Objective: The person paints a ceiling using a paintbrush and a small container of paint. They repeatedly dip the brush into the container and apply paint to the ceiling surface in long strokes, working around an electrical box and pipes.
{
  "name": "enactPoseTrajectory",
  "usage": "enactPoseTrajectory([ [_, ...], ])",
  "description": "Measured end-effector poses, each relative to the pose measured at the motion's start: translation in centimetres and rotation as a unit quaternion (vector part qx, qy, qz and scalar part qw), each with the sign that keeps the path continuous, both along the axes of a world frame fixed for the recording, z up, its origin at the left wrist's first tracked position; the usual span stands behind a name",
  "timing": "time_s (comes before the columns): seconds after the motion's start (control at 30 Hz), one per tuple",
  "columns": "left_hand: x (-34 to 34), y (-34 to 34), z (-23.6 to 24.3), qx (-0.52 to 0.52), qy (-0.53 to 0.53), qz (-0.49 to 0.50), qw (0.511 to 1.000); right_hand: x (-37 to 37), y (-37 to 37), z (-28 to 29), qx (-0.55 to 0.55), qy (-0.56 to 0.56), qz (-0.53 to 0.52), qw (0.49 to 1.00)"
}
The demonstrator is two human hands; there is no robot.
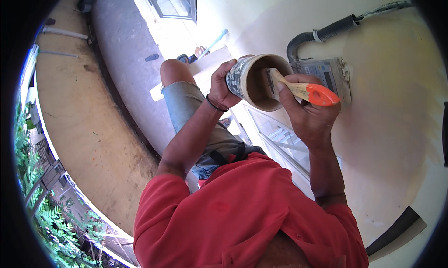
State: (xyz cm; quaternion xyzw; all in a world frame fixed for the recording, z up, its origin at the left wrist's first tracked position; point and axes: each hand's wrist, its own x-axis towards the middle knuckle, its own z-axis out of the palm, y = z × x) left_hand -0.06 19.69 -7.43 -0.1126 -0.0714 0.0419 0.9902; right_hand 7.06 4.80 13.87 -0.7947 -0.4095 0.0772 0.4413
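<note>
My left hand [221, 85] is closed round the side of a paint bucket [239, 81], its outside blotched with dark and white paint. The bucket is tilted, so its open mouth faces me and shows a brownish inside. In my right hand [313, 118] is a paintbrush [298, 88] with a pale wooden handle that ends in an orange tip. The brush's head reaches inside the bucket's mouth, near the rim; its bristles are only partly visible. How much paint the bucket holds I cannot make out.
A cream wall [382, 128] rises at the right, bearing an electric meter box [326, 76] and a black corrugated conduit [326, 31]. A low tan parapet [88, 128] curves along the left, with green plants [56, 230] beyond it. An open window [175, 2] is at the top.
</note>
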Motion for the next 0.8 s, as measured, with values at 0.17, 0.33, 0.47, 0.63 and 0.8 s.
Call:
enactPoseTrajectory([
  [0.17,0.0,0.1,-0.2,0.018,0.035,0.002,0.999,0.2,0.1,-0.5,-0.004,-0.007,0.004,1.000],
  [0.33,0.0,0.2,-0.2,0.016,0.028,0.005,0.999,0.0,-0.1,-0.2,0.014,0.009,-0.012,1.000],
  [0.47,-0.1,0.2,-0.3,0.029,0.056,0.004,0.998,-0.8,-0.5,2.1,0.080,0.018,-0.064,0.995],
  [0.63,-0.1,0.3,-0.4,0.026,0.057,0.006,0.998,-0.1,-1.8,2.6,0.115,0.007,-0.097,0.989],
  [0.8,0.0,0.2,-0.3,0.023,0.057,0.003,0.998,-0.5,-1.0,1.6,0.097,0.044,-0.071,0.992],
])
